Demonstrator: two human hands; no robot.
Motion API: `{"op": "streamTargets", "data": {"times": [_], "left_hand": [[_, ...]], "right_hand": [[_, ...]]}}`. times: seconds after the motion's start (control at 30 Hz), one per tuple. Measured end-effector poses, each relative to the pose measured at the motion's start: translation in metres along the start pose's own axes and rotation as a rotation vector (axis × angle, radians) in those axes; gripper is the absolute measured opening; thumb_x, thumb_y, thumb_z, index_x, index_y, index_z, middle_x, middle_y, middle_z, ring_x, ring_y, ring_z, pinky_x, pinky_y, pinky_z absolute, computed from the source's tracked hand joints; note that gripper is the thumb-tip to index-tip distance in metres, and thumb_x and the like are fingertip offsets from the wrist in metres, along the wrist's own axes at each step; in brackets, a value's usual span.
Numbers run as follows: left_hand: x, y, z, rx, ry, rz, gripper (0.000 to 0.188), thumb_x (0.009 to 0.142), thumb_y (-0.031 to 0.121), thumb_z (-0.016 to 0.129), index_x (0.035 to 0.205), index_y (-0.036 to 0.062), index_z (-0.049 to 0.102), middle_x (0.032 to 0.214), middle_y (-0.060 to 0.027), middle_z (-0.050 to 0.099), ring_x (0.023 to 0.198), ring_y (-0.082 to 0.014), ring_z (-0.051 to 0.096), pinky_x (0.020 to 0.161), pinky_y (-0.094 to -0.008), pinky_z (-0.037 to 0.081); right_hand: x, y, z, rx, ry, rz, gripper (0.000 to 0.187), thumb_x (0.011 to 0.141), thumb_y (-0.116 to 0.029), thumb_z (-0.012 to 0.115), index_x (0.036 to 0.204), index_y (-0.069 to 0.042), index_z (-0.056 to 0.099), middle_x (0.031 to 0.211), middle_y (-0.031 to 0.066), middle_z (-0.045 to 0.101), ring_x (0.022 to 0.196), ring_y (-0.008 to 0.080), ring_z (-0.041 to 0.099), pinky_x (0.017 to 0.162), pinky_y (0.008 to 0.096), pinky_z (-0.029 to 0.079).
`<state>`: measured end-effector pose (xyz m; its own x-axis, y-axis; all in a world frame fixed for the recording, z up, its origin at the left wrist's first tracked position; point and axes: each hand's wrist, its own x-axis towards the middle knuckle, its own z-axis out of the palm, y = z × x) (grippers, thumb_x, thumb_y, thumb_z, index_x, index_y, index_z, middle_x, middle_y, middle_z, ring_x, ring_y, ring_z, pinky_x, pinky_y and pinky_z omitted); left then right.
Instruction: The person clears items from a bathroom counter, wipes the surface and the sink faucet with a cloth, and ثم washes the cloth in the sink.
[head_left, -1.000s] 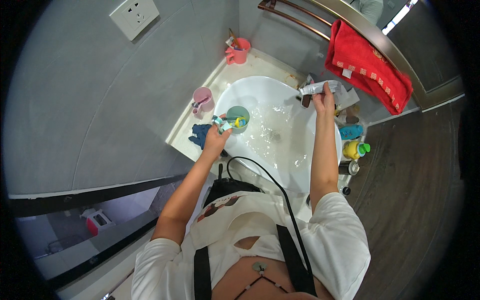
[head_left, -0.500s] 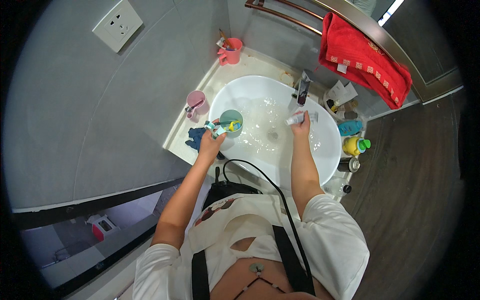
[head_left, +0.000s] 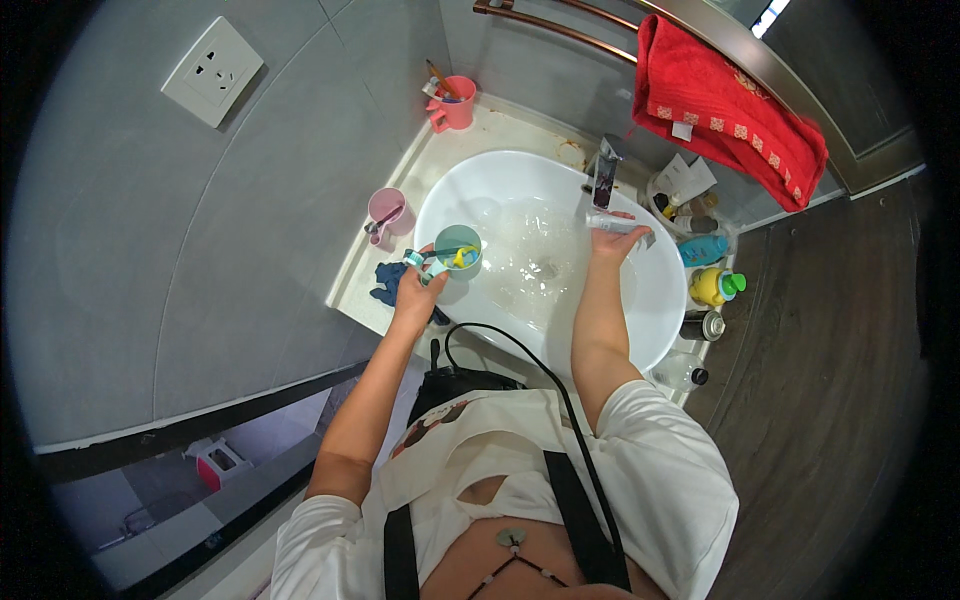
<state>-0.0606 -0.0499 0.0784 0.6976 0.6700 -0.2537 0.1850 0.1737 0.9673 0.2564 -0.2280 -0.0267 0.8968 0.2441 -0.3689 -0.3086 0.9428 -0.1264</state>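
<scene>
Green cup (head_left: 460, 237) is gripped by the fingers of the left hand (head_left: 416, 295), while the right hand (head_left: 611, 244) holds a pale tube (head_left: 608, 223) in its fingers near the tap (head_left: 605, 178).

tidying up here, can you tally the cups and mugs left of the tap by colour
Round coral-pink plastic-looking mug: 1
Round pale-pink plastic-looking mug: 1
Round pale-green plastic-looking cup, held in the left hand: 1
Total: 3
</scene>
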Motion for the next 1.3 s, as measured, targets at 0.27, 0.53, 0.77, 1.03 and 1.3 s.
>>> {"op": "streamTargets", "data": {"times": [0.27,0.53,0.77,1.03,1.3], "left_hand": [[0.0,0.001,0.004,-0.005,-0.017,-0.036,0.05,0.078,0.0,0.054,0.126,0.0024,0.04,0.103,-0.0051,0.051,0.09,-0.0112,0.047,0.079,-0.0237,0.038],[0.003,0.0,0.004,-0.011,-0.051,-0.006,0.05,0.078,-0.001,0.053,0.126,0.0024,0.04,0.109,-0.0075,0.051,0.098,-0.0134,0.047,0.084,-0.0255,0.037],[0.003,-0.003,0.004,-0.01,-0.04,-0.05,0.049,0.078,-0.002,0.053,0.125,0.0019,0.041,0.11,-0.0075,0.051,0.099,-0.0134,0.047,0.084,-0.0254,0.037],[-0.001,-0.004,-0.005,-0.019,-0.02,0.01,0.049,0.078,-0.001,0.054,0.126,0.0006,0.04,0.112,-0.0065,0.049,0.099,-0.0135,0.046,0.086,-0.0248,0.035],[-0.001,-0.002,-0.005,-0.04,-0.027,0.018,0.049,0.078,-0.001,0.054,0.126,0.0006,0.04,0.11,-0.0052,0.051,0.099,-0.0123,0.046,0.085,-0.0237,0.036]], "right_hand": [[0.014,-0.012,0.011,-0.05,0.044,-0.063,0.05,0.068,-0.063,0.055,0.075,-0.014,0.05,0.073,-0.0022,0.052,0.07,0.0156,0.049,0.076,0.034,0.039],[0.025,-0.009,0.001,-0.084,0.067,-0.051,0.049,0.075,-0.06,0.049,0.081,-0.012,0.05,0.074,0.0004,0.052,0.071,0.0167,0.05,0.077,0.0374,0.042],[0.002,0.036,-0.011,-0.224,0.046,0.334,0.049,0.08,-0.06,0.043,0.079,-0.012,0.048,0.065,0.0006,0.049,0.059,0.0122,0.048,0.056,0.0262,0.043],[-0.007,0.062,-0.01,-0.434,0.076,0.476,0.025,0.085,-0.036,0.046,0.078,-0.013,0.051,0.06,-0.0025,0.045,0.051,0.0109,0.044,0.048,0.026,0.038],[0.011,0.029,-0.01,-0.269,-0.015,0.45,0.029,0.085,-0.038,0.044,0.078,-0.012,0.053,0.063,0.0002,0.048,0.055,0.0117,0.047,0.053,0.0278,0.041]]}}
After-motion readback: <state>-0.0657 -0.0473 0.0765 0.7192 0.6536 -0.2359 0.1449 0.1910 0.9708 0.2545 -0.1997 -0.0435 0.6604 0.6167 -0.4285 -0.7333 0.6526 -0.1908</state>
